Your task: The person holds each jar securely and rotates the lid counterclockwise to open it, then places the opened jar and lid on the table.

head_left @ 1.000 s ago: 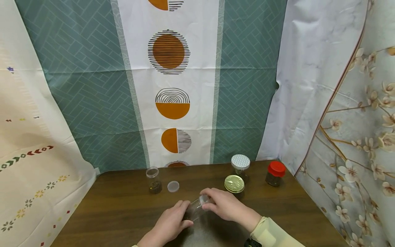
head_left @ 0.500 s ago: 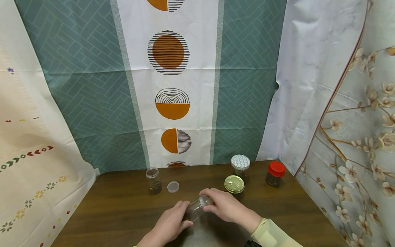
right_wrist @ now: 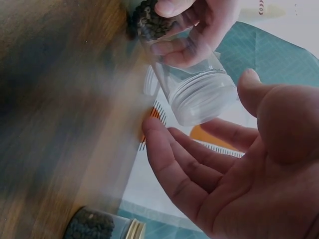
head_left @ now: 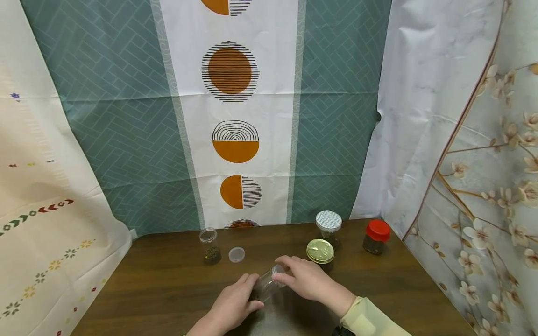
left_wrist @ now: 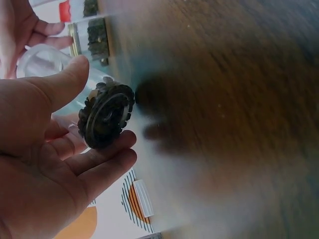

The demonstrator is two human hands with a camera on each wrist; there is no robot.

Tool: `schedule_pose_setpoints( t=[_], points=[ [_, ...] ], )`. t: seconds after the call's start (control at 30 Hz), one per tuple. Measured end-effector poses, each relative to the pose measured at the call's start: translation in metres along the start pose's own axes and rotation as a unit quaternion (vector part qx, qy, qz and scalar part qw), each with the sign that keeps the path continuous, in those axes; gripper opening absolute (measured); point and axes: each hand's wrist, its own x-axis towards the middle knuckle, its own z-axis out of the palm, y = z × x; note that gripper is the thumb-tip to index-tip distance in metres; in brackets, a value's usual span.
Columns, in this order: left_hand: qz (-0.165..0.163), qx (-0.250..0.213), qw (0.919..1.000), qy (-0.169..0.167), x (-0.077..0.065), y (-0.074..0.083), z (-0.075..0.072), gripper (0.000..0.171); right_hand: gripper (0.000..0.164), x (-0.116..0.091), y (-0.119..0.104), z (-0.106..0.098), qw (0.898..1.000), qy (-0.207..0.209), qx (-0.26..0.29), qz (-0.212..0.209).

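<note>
A clear plastic jar (head_left: 265,285) lies tilted between both hands, low over the table, its base toward the left hand. Dark bean-like pieces (left_wrist: 107,115) fill its base end. My left hand (head_left: 235,301) grips the jar near the base, thumb on one side and fingers on the other. At the upper end sits a translucent ribbed lid (right_wrist: 204,97). My right hand (head_left: 304,277) is around that lid with fingers spread and loosely bent; in the right wrist view the thumb tip is right at the lid's edge and the forefinger stands apart from it.
An uncapped jar (head_left: 208,242) with dark contents stands at the back left, a loose translucent lid (head_left: 237,254) beside it. At the right stand a gold-lidded jar (head_left: 320,251), a jar with a patterned white lid (head_left: 329,221) and a red-lidded jar (head_left: 376,236). Cloth hangs behind the wooden table (head_left: 159,280).
The right hand has loosened and shifted slightly around the lid, so more of the lid shows between thumb and fingers. The left hand and the jar hold still.
</note>
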Motion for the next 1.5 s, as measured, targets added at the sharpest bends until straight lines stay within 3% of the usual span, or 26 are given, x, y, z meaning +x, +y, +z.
schedule_pose_setpoints(
  t=[0.4, 1.27, 1.33, 1.37, 1.5],
  points=[
    [0.002, 0.0, 1.0, 0.001, 0.001, -0.001, 0.001, 0.052, 0.044, 0.002, 0.0, 0.0, 1.0, -0.001, -0.011, -0.007],
    [-0.002, 0.001, 1.0, 0.002, 0.001, -0.002, 0.002, 0.051, 0.04, -0.006, 0.005, 0.001, 0.997, 0.013, -0.004, -0.071],
    [0.005, -0.002, 1.0, 0.006, 0.001, -0.003, 0.003, 0.051, 0.04, -0.007, 0.005, 0.0, 0.997, 0.014, 0.002, -0.076],
    [0.025, -0.001, 0.9995, 0.019, 0.002, -0.015, 0.012, 0.054, 0.04, -0.007, 0.005, 0.0, 0.997, 0.014, 0.006, -0.077],
    [0.038, -0.004, 0.9989, 0.029, 0.001, -0.018, 0.015, 0.054, 0.043, -0.008, 0.006, 0.0, 0.997, 0.011, 0.017, -0.074]
  ],
)
